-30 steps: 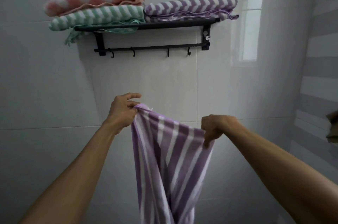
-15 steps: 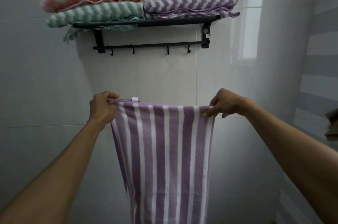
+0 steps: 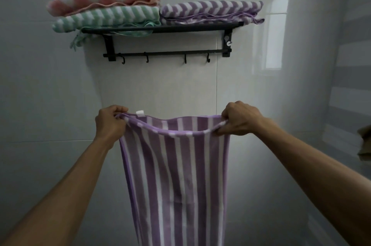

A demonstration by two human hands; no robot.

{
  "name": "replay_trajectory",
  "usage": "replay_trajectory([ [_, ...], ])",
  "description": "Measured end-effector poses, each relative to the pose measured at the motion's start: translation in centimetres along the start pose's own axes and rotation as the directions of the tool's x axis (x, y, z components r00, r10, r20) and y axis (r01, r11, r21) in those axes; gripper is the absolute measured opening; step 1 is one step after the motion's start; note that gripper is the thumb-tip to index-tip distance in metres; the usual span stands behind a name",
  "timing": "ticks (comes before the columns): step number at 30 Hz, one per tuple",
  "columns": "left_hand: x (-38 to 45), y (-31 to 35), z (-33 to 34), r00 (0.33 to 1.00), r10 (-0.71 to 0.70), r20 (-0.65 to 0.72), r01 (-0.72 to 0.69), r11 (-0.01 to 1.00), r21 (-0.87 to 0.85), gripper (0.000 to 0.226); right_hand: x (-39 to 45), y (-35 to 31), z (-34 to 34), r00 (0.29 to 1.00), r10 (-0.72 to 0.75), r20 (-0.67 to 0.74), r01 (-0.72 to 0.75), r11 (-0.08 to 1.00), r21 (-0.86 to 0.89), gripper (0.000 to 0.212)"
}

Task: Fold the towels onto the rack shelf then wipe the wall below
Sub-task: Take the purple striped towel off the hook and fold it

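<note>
1. Hands first: your left hand (image 3: 110, 123) and right hand (image 3: 237, 119) are each pinching a top corner of the purple striped towel (image 3: 174, 175).
2. It is hanging doubled, seemingly, below the rack shelf (image 3: 160, 29).

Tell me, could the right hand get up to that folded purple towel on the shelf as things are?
Probably not at once: the right hand pinches a corner of the hanging striped towel, so it is busy. Otherwise nothing stands between it and the folded purple towel on the rack above.
</note>
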State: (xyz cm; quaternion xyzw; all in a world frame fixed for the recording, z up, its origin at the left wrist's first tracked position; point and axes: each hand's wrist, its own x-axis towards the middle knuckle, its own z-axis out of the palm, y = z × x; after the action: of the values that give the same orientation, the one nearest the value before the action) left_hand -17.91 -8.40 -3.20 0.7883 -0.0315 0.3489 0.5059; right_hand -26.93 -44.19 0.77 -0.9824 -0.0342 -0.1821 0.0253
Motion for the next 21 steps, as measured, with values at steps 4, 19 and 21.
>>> replay_trajectory([
  [4, -0.2, -0.7, -0.3, 0.998, -0.057, -0.03, 0.058, 0.998, 0.019, 0.037, -0.2, 0.2, -0.3, 0.988, -0.053, 0.145, 0.029, 0.987, 0.158, 0.04],
  [19, 0.4, -0.3, 0.4, 0.997, -0.07, -0.012, 0.069, 0.995, -0.077, 0.038, -1.0, 0.3, -0.4, 0.982, 0.167, 0.087, -0.188, 0.882, 0.432, 0.026],
  [21, 0.5, 0.3, 0.8, 0.999, -0.032, -0.004, 0.031, 0.996, -0.088, 0.038, -0.7, 0.6, 0.2, 0.977, 0.215, -0.007, -0.193, 0.889, 0.416, 0.029],
])
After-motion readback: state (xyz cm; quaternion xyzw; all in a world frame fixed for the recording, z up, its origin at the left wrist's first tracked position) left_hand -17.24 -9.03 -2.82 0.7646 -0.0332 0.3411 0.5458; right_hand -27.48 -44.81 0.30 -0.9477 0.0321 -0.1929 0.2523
